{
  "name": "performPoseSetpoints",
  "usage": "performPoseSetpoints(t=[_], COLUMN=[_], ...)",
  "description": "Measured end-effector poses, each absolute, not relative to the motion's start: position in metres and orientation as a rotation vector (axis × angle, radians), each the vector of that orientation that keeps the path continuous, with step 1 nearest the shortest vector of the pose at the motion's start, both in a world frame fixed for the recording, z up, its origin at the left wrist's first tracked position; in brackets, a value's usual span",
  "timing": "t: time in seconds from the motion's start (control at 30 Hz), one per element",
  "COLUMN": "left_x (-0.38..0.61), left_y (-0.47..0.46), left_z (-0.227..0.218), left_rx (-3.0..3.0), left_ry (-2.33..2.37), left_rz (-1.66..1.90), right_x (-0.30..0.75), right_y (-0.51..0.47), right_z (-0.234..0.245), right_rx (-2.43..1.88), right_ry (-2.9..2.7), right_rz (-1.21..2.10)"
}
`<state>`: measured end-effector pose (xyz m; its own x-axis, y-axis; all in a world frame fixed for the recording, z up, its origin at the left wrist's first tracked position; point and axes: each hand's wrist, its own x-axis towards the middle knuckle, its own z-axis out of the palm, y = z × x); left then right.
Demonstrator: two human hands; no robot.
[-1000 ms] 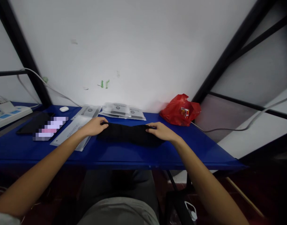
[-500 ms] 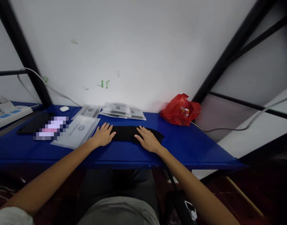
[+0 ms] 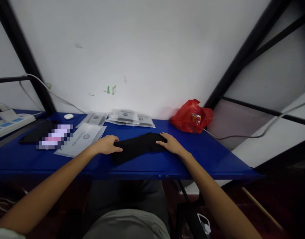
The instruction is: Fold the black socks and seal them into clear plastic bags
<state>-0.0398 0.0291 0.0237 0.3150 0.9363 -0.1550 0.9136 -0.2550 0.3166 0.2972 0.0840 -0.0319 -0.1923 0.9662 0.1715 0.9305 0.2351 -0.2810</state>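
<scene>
Cloth (image 3: pixel 140 147), black and long, lay across the blue table (image 3: pixel 204 156), to the left of the red bag (image 3: pixel 188 119) and nearer the person than it! And look at the slant: the right end sat closest to the bag, the left end farther off and nearer the table's front edge. There was the left hand (image 3: pixel 107 145), well left of the bag, thumb over the cloth's left end, fingers bent at its far corner, a modest gap with black fabric caught in it. Over to the right hand (image 3: pixel 171 143), just in front of the bag and a touch left: thumb and fingertips stood apart on the right end, touching it, though whether they pinched it, you couldn't tell! So the cloth's middle ran free between the two hands. Behind it, left of the bag, clear packets (image 3: pixel 125 117) lined the wall (image 3: pixel 147 59); farther left of the bag came a large packet (image 3: pixel 80 139), then a phone (image 3: pixel 54 136), its screen blurred.
</scene>
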Motion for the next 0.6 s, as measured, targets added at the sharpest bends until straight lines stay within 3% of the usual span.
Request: performPoseSetpoints(t=[0.6], left_x=[-0.039], left_y=[0.023], left_z=[0.018], left_rx=[1.971], left_ry=[1.646], left_rz=[0.242], right_x=[0.302], right_y=[0.087], right_z=[-0.029], right_rx=[-1.67], right_ry=[-2.11], right_rz=[0.202])
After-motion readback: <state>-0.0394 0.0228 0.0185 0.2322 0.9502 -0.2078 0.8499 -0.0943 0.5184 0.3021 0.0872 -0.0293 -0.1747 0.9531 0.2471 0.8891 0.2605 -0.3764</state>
